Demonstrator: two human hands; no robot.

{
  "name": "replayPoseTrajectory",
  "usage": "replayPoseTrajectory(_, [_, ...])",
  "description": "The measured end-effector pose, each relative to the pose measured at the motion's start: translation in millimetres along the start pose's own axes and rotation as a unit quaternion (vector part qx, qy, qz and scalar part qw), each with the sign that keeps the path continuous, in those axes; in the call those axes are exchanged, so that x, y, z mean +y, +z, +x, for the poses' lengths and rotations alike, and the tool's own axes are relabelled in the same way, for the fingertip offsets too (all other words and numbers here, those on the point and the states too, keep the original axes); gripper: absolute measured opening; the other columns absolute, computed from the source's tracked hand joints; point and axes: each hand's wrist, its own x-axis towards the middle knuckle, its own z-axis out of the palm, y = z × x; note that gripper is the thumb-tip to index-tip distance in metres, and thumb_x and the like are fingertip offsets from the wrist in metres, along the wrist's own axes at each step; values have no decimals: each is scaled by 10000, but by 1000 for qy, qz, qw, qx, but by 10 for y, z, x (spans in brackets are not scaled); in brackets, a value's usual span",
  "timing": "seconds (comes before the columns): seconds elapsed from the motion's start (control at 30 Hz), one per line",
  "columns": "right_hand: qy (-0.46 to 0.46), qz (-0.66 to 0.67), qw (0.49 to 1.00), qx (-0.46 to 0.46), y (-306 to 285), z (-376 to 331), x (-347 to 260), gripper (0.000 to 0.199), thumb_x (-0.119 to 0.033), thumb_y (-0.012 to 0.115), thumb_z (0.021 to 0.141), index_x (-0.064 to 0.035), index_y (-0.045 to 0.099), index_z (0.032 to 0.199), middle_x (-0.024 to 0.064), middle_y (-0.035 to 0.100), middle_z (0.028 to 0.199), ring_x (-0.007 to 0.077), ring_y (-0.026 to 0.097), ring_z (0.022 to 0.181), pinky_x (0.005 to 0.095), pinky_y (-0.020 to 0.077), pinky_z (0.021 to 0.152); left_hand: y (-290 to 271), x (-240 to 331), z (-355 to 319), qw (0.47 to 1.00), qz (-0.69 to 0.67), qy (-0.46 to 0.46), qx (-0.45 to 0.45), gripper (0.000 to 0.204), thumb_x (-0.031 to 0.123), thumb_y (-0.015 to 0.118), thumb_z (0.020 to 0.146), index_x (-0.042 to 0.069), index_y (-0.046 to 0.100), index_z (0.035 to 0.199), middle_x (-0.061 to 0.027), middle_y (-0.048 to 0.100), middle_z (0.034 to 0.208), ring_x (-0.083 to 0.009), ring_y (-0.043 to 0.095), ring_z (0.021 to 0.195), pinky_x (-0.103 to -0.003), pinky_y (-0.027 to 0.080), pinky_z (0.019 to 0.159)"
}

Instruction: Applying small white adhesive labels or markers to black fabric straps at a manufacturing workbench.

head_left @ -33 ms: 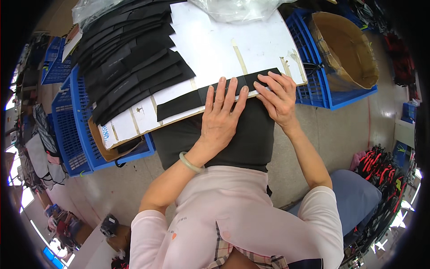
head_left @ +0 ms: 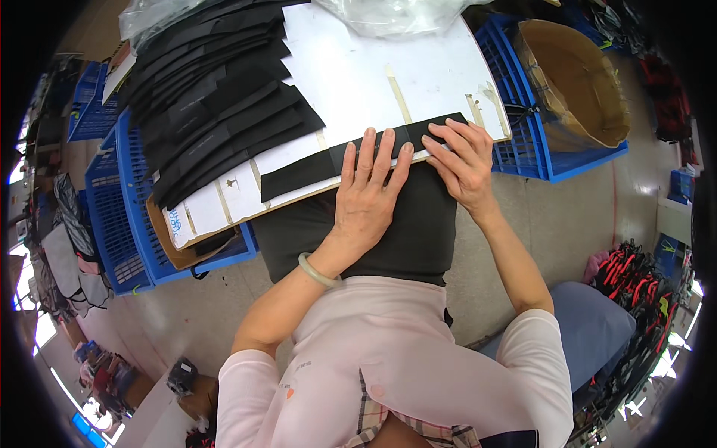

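Note:
A long flat black fabric strip (head_left: 299, 175) lies along the near edge of a white board (head_left: 343, 82). My left hand (head_left: 370, 194) rests on the middle of it, fingers spread and stretched out, with a pale bangle on the wrist. Toward the strip's right end, my right hand (head_left: 464, 160) has its fingers bent over the fabric and the thumb at the near edge, closed on it. The thumb's hold beneath is partly hidden. Left of the strip, several similar black pieces (head_left: 224, 127) lie overlapped in a fanned stack.
Clear plastic wrapping (head_left: 396, 16) covers the board's far edge. Blue plastic crates (head_left: 142, 216) stand at the left, with another blue crate (head_left: 590, 160) at the right holding a round cardboard container (head_left: 538, 56). Beside my right arm is a blue-grey padded surface (head_left: 594, 328).

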Motion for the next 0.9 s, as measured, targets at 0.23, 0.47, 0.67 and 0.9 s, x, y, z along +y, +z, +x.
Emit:
replayPoseTrajectory(0.23, [4, -3, 1000, -12, -35, 29, -7, 267, -192, 738, 797, -136, 734, 1058, -4, 665, 1181, 211, 547, 1151, 398, 369, 994, 2, 11, -4, 1000, -17, -4, -4, 779, 68, 723, 746, 141, 412, 1456, -144, 331, 1530, -365, 295, 1426, -539, 247, 1141])
replayPoseTrajectory(0.47, [13, 12, 1000, 0, -22, 20, 8, 272, -183, 745, 784, -141, 732, 1052, -3, 662, 1180, 214, 554, 1138, 403, 374, 989, 22, 4, 13, 1000, 6, 1, 1, 762, 70, 723, 756, 124, 415, 1451, -144, 333, 1527, -371, 299, 1423, -548, 248, 1135])
replayPoseTrajectory(0.67, [18, 18, 1000, -2, -78, 56, 15, 263, -164, 748, 779, -128, 734, 1040, 4, 666, 1159, 207, 555, 1137, 399, 391, 973, 27, 1, 14, 1000, 19, 7, -8, 765, 74, 717, 758, 125, 409, 1456, -144, 327, 1530, -375, 294, 1423, -535, 241, 1141])
replayPoseTrajectory(0.9, [127, 83, 982, -108, -293, 519, 326, 281, -151, 747, 739, -82, 715, 1010, 41, 627, 1043, 239, 554, 1024, 336, 448, 872, -42, 21, 16, 999, 18, -2, -33, 801, 67, 721, 741, 135, 394, 1470, -140, 322, 1533, -366, 269, 1436, -528, 236, 1147])
